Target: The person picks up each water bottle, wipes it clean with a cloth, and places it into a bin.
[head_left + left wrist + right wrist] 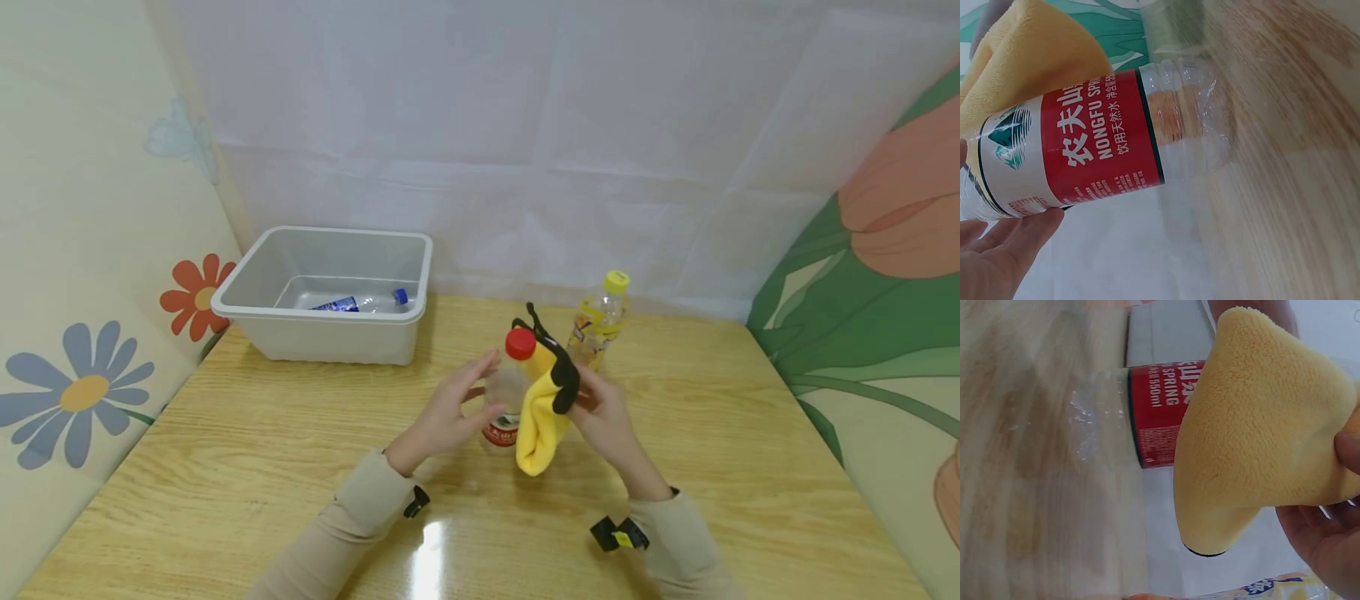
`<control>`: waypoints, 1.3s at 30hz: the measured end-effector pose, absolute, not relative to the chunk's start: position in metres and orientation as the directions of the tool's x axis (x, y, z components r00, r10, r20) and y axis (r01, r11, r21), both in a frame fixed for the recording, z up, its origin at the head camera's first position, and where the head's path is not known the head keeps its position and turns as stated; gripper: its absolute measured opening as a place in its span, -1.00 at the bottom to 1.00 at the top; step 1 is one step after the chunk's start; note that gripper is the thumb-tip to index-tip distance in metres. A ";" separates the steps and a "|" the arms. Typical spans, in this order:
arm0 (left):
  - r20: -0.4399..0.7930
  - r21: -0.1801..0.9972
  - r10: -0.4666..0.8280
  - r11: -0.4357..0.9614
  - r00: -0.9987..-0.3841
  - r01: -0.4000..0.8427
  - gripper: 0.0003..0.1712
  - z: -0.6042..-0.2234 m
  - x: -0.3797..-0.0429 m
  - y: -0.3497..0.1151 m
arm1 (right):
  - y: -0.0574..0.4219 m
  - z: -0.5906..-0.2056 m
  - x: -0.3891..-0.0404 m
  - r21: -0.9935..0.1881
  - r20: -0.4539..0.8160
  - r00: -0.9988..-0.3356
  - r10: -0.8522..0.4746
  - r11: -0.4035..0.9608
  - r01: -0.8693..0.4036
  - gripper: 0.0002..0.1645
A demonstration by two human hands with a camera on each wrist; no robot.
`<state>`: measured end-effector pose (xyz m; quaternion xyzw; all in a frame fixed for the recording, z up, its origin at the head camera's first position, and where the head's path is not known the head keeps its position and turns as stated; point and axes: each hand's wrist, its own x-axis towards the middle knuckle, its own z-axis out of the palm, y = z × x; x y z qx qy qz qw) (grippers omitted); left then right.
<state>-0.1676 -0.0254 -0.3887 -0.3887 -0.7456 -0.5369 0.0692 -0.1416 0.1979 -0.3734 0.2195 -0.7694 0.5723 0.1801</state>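
Observation:
A clear water bottle (501,433) with a red cap and a red-and-white label stands upright on the table in the head view. My left hand (452,408) holds it from the left, with its fingers (1035,234) against the label's lower edge in the left wrist view. Beside the bottle, my right hand (606,417) pinches a fuzzy yellow cloth (542,425) with black trim and a black cord. The cloth (1260,419) hangs against the bottle's right side and covers part of the label. Whether it is a pouch or a glove I cannot tell.
A light grey bin (337,337) stands at the back left, with a blue-capped bottle (367,303) lying inside. Behind my right hand stands a yellow-capped bottle (600,321). White cloth (487,150) hangs along the table's back edge.

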 end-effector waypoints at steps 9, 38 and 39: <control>0.492 0.759 0.494 0.160 -0.717 0.631 -0.20 -0.388 -0.165 -0.023 | 0.197 -0.390 -0.140 -0.830 0.499 -0.856 -0.138 0.208 -0.517 -0.49; 0.454 0.784 0.409 0.239 -0.791 0.573 -0.02 -0.388 -0.161 -0.014 | 0.197 -0.407 -0.139 -0.868 0.320 -0.931 -0.177 0.338 -0.363 -0.44; 0.456 0.785 0.408 0.234 -0.791 0.573 -0.03 -0.389 -0.161 -0.014 | 0.197 -0.407 -0.138 -0.867 0.327 -0.930 -0.170 0.338 -0.367 -0.45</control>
